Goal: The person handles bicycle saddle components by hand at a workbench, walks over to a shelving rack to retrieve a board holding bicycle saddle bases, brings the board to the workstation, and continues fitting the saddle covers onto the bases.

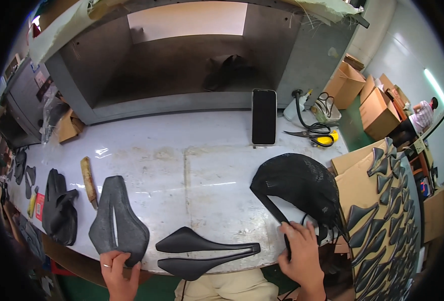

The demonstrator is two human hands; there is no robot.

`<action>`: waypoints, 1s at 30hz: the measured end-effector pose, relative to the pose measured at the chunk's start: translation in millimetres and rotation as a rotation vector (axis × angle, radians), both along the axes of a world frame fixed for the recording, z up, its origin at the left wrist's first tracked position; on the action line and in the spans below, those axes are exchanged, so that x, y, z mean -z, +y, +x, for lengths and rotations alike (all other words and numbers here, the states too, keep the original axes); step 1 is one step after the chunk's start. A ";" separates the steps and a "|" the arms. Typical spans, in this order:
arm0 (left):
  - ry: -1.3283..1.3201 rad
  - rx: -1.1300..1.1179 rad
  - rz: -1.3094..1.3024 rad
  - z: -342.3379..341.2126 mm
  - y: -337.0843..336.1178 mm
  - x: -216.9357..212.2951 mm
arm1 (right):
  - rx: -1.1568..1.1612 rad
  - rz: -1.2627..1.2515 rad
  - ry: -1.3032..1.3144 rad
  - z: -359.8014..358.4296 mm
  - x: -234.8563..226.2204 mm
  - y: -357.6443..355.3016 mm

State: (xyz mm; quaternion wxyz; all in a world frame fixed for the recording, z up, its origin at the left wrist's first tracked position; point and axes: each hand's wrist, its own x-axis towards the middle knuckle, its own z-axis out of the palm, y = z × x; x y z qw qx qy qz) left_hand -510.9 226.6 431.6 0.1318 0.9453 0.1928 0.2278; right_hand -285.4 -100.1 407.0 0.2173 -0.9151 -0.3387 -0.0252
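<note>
On the bench (181, 150), the left hand (119, 273) pinches the near end of a grey saddle pad (117, 220), the right hand (302, 256) grips a mesh bag (302, 185), and a black saddle (202, 253) lies between them.

Both hands bare, no gloves. Left hand (117, 271) has a thin silver-coloured ring on one finger, plain band, no stone visible. Right hand (302, 256): no ring or watch seen, wrist bare at the lower edge. No sleeves in view on either forearm. Between the arms, light beige cloth trousers (227, 290), creased, w/ a visible seam.
</note>
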 end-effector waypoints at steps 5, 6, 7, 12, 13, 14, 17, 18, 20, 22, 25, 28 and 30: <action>0.075 0.012 0.041 3.2 6.5 6.5 | 0.195 -0.138 -0.232 -6.3 -0.2 12.9; 0.065 -0.047 0.023 12.7 -2.2 5.2 | 0.195 -0.137 -0.231 -10.4 -0.9 13.3; 0.055 -0.108 0.007 17.6 -7.2 6.0 | 0.193 -0.015 -0.201 -15.1 -2.3 13.7; 0.027 -0.015 0.234 6.6 14.2 17.3 | -0.110 0.390 0.068 -39.6 -14.4 53.0; 0.033 0.003 0.163 6.2 14.0 14.5 | -0.193 0.495 -0.069 -36.7 -14.6 59.9; 0.037 0.021 0.092 5.5 14.4 12.7 | -0.209 0.513 -0.061 -40.2 -13.2 66.8; 0.037 0.046 0.167 3.4 15.1 14.1 | -0.355 0.530 0.040 -54.3 -16.1 80.8; 0.041 0.036 0.177 2.5 16.4 15.5 | -0.365 0.541 0.045 -57.9 -17.3 86.8; 0.030 0.070 0.235 0.0 19.8 18.6 | -0.521 0.570 0.122 -65.4 -19.4 99.6; 0.027 0.078 0.269 -3.1 21.6 18.0 | -0.559 0.567 0.133 -74.9 -20.0 112.5; 0.036 0.081 0.244 -9.3 26.1 12.8 | -0.711 0.564 0.093 -89.1 -18.7 132.4; 0.042 0.042 0.145 -21.7 31.3 9.0 | -0.808 0.530 0.055 -95.4 -17.9 149.5; 0.087 0.086 0.130 -30.6 36.7 13.9 | -0.834 0.531 0.064 -99.1 -19.9 157.8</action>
